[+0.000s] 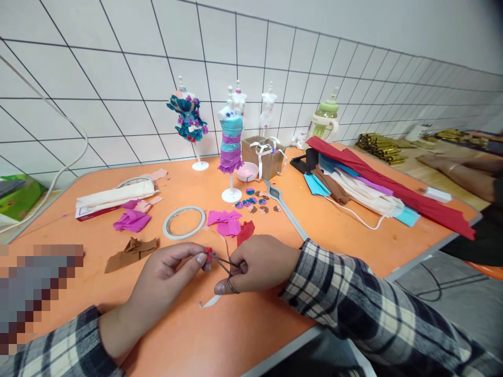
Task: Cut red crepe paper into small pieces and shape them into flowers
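Between the thumb and fingers of my left hand (167, 277) is a small red paper piece (208, 252). My right hand (265, 262) grips small scissors (223, 266) by their loops, and the blades reach to the red piece. Just beyond my hands lie magenta crepe paper scraps (227, 225) and a red scrap (245, 231), the latter partly behind my right hand. A white strip (212, 301) rests on the table below the scissors. Brown crepe paper (131, 254) lies left of my left hand, and a roll of double-sided tape (184, 222) sits farther back.
On the orange table (188, 345) stand several mini dress forms, one in teal and purple (231, 139). A pink bowl (247, 172) and a cardboard box (267, 159) stand behind small cut pieces (251, 201). Crepe paper sheets (361, 186) lie right. Another person's arm (459, 165) rests at far right.
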Demonstrator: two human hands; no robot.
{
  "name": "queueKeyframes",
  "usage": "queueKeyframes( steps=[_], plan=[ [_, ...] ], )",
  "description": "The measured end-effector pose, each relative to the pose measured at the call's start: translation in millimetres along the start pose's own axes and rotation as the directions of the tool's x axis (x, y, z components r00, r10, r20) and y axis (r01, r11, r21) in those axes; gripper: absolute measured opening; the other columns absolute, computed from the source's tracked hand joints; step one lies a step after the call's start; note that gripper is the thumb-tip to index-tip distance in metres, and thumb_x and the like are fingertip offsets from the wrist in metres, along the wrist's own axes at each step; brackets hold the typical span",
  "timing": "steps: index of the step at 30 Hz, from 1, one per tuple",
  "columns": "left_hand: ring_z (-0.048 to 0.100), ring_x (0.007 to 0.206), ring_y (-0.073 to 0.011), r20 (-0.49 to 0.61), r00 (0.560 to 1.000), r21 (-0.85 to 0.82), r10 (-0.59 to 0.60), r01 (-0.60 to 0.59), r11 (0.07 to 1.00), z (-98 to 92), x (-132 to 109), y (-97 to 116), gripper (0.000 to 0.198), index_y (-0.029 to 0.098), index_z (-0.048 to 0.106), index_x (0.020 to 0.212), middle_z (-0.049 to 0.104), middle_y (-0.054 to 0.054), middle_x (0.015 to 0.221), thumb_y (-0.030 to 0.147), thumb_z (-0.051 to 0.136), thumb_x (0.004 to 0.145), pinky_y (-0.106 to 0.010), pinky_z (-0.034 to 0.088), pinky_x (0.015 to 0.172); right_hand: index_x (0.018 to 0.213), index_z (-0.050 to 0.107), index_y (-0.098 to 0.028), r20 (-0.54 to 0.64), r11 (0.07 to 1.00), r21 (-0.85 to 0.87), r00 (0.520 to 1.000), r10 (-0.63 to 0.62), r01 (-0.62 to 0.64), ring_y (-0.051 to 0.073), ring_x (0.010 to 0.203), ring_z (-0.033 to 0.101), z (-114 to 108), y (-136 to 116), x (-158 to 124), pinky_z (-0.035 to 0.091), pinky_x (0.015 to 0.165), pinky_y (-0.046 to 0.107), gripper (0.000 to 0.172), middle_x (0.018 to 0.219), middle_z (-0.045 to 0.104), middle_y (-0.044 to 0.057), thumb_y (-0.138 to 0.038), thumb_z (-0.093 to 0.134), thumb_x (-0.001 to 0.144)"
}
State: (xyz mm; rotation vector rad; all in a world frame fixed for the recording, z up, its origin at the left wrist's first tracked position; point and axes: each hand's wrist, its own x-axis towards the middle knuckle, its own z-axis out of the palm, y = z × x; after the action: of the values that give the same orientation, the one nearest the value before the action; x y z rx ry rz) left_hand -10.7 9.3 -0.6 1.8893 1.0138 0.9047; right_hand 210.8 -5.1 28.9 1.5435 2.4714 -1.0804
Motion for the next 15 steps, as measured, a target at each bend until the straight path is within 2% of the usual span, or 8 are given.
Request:
queueKeyframes(
  steps=[3, 8, 10, 13, 15],
  plan=[
    [0.07, 0.066, -0.0173, -0.036, 0.999, -0.029, -0.015, 0.014, 0.999, -1.0, -1, -3, 0.016, 0.022, 0.076, 0.078, 0.075, 0.0, 0.067, 0.032, 0.067, 0.086, -0.023, 0.057, 0.067, 0.071, 0.062, -0.021, -0.016, 1.0, 0.005, 1.0, 0.014, -0.014, 0.011, 0.064, 0.048, 0, 2, 0, 0.027, 0.058, 0.027, 0.055, 0.066, 0.057, -0.003, -0.074, 0.057, 0.082],
    [0.07, 0.08, -0.0184, -0.127, 0.988, -0.145, -0.086, 0.067, 0.987, -4.5, -1, -19, 0.02, 0.022, 0.074, 0.079, 0.075, 0.0, 0.076, 0.037, 0.066, 0.089, -0.025, 0.054, 0.08, 0.066, 0.06, -0.018, -0.056, 0.996, 0.094, 0.998, 0.009, -0.003, 0.01, 0.06, 0.044, 0, 9, 2, 0.027, 0.057, 0.027, 0.06, 0.061, 0.052, -0.003, -0.076, 0.057, 0.082],
    [0.069, 0.079, -0.0187, -0.105, 0.989, -0.156, -0.101, 0.084, 0.984, -4.3, 0, -22, 0.021, 0.022, 0.074, 0.08, 0.075, -0.001, 0.076, 0.038, 0.066, 0.089, -0.026, 0.054, 0.079, 0.064, 0.061, -0.017, -0.004, 0.985, 0.175, 1.0, -0.012, 0.012, 0.01, 0.06, 0.044, 0, 11, 2, 0.028, 0.056, 0.027, 0.062, 0.06, 0.052, -0.003, -0.077, 0.059, 0.08],
    [0.068, 0.072, -0.0176, -0.067, 0.995, -0.127, -0.079, 0.07, 0.989, -2.6, 1, -18, 0.02, 0.023, 0.075, 0.077, 0.073, 0.0, 0.071, 0.037, 0.066, 0.089, -0.024, 0.054, 0.073, 0.067, 0.067, -0.017, 0.104, 0.959, 0.283, 0.994, -0.03, 0.0, 0.01, 0.063, 0.051, -1, 13, 3, 0.032, 0.057, 0.025, 0.062, 0.065, 0.061, -0.002, -0.077, 0.06, 0.079],
    [0.067, 0.069, -0.0168, -0.048, 0.997, -0.101, -0.059, 0.054, 0.993, -1.7, 1, -14, 0.02, 0.023, 0.075, 0.075, 0.072, 0.001, 0.069, 0.035, 0.066, 0.087, -0.023, 0.054, 0.07, 0.069, 0.068, -0.017, 0.124, 0.953, 0.303, 0.992, -0.03, -0.009, 0.011, 0.064, 0.053, -1, 12, 3, 0.033, 0.057, 0.025, 0.062, 0.067, 0.063, -0.001, -0.078, 0.061, 0.078]
  ],
)
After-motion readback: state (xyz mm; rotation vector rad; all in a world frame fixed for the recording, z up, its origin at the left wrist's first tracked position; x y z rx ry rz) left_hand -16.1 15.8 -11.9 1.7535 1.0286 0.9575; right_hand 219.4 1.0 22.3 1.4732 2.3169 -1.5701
